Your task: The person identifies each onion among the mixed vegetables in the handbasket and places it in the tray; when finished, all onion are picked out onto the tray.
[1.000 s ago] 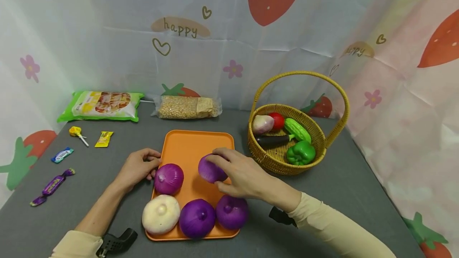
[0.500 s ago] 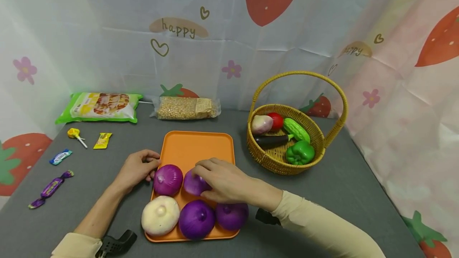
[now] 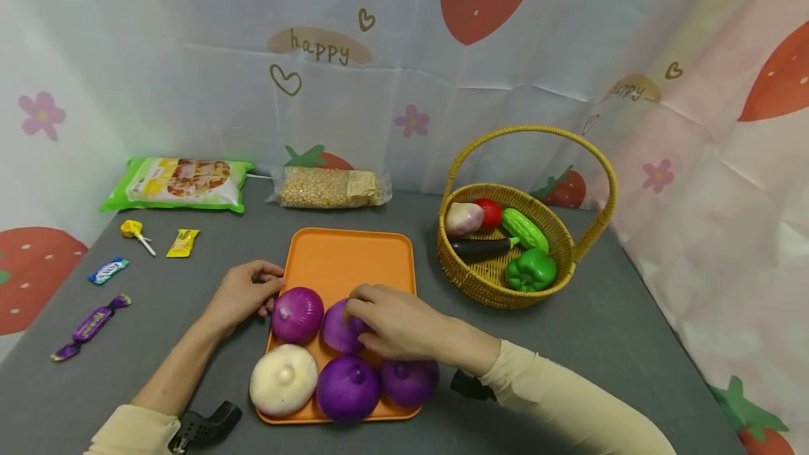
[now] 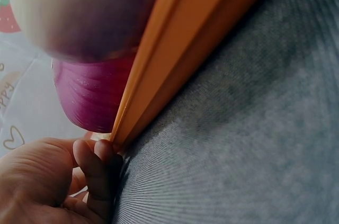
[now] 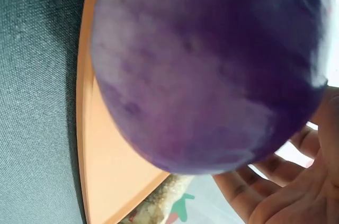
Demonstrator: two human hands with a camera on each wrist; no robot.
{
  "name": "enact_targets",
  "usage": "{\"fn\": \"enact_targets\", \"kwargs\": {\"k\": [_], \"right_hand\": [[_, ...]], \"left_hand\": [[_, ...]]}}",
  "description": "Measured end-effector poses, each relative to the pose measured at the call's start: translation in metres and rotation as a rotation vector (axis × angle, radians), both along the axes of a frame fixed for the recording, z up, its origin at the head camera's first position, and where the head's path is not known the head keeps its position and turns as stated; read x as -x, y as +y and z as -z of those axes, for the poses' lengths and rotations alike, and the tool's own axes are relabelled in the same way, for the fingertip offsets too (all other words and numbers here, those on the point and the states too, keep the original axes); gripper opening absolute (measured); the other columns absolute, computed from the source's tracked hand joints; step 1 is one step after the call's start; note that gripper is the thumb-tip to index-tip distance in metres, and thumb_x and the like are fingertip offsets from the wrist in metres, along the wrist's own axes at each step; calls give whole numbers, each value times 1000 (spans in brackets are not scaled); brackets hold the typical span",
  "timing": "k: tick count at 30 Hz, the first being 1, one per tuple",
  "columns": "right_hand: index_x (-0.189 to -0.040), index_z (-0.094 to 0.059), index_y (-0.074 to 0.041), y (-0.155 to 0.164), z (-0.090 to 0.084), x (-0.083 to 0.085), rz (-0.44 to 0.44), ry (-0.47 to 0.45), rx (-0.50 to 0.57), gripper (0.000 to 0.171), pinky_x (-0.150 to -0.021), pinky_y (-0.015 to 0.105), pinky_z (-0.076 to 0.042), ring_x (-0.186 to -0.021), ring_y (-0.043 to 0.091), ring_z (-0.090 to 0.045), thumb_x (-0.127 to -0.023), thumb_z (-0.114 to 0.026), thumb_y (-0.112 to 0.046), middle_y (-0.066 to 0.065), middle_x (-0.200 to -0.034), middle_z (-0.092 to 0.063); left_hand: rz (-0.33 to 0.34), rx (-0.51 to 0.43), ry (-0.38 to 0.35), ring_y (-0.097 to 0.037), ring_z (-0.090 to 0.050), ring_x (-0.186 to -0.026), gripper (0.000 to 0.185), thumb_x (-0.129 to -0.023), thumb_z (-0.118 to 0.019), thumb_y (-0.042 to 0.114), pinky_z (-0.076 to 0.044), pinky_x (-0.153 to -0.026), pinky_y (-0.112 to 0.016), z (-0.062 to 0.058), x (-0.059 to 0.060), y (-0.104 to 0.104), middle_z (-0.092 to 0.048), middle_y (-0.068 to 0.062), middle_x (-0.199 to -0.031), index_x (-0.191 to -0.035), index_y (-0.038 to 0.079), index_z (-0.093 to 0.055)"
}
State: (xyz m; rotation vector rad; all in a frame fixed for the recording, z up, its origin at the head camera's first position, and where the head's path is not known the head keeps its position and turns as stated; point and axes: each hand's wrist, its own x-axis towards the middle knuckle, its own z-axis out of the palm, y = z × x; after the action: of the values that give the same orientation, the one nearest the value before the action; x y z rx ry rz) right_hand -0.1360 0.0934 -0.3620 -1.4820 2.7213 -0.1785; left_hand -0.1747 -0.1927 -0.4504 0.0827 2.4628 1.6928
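My right hand [image 3: 401, 325] grips a purple onion [image 3: 338, 328] from above, fingers curled over its far side, in the middle of an orange tray [image 3: 350, 262]. My left hand [image 3: 243, 297] holds the tray's left rim, its fingertips pinched at the edge in the left wrist view. Close beside them sits a magenta onion [image 3: 297, 314]. Along the tray's near end lie a white onion [image 3: 284, 379], a dark purple onion [image 3: 347, 388] and another purple onion [image 3: 409, 383], partly behind the right hand. A large purple onion [image 5: 206, 70] fills the right wrist view, hiding the fingertips.
A wicker basket [image 3: 468, 279] with toy vegetables and a tall handle stands right of the tray. Behind are a green snack bag [image 3: 180, 185] and a bag of grains [image 3: 331, 188]. A lollipop [image 3: 133, 229] and several wrapped candies [image 3: 91, 327] lie at left.
My right hand has carried its purple onion left and slightly down, over to beside the magenta onion. The left hand stays at the tray's rim.
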Motion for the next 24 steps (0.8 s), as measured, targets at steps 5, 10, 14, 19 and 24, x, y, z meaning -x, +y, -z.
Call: {"fn": "enact_targets", "kwargs": {"k": [5, 10, 14, 19, 24], "right_hand": [[-109, -60, -18, -1, 1, 0, -6, 29, 8, 22, -84, 28, -55, -104, 17, -62, -89, -70, -21, 2, -121, -60], [-107, -60, -19, -1, 2, 0, -14, 49, 6, 22, -81, 26, -55, -101, 16, -61, -89, -72, -22, 2, -121, -59], [-108, -61, -20, -1, 2, 0, -11, 48, 12, 23, -81, 27, -55, -101, 16, -61, -88, -72, -22, 2, -122, -59], [-109, -61, -20, 0, 1, 0, -8, 53, 10, 24, -84, 28, -55, -103, 16, -61, -88, -72, -23, 1, -123, -58], [-109, -63, -20, 1, 0, 1, -1, 57, 28, 23, -84, 29, -56, -107, 17, -62, -88, -72, -24, 2, -126, -58]], "left_hand": [[6, 7, 6, -8, -58, -57, 34, -95, -61, 14, -54, -51, -23, -1, 0, 0, -62, -17, -91, -120, -9, -56], [5, 13, 3, -8, -58, -58, 34, -95, -61, 14, -54, -51, -23, -1, 0, 0, -62, -17, -93, -120, -9, -55], [4, 3, -1, -8, -58, -58, 34, -95, -60, 14, -54, -51, -23, -1, 0, 0, -62, -18, -93, -120, -9, -55], [8, -1, -1, -8, -58, -58, 35, -95, -60, 14, -54, -51, -23, -1, 0, 0, -62, -18, -93, -121, -9, -55], [6, -6, -2, -8, -57, -57, 35, -96, -60, 14, -54, -51, -23, -2, -1, 0, -63, -15, -90, -121, -9, -55]]}}
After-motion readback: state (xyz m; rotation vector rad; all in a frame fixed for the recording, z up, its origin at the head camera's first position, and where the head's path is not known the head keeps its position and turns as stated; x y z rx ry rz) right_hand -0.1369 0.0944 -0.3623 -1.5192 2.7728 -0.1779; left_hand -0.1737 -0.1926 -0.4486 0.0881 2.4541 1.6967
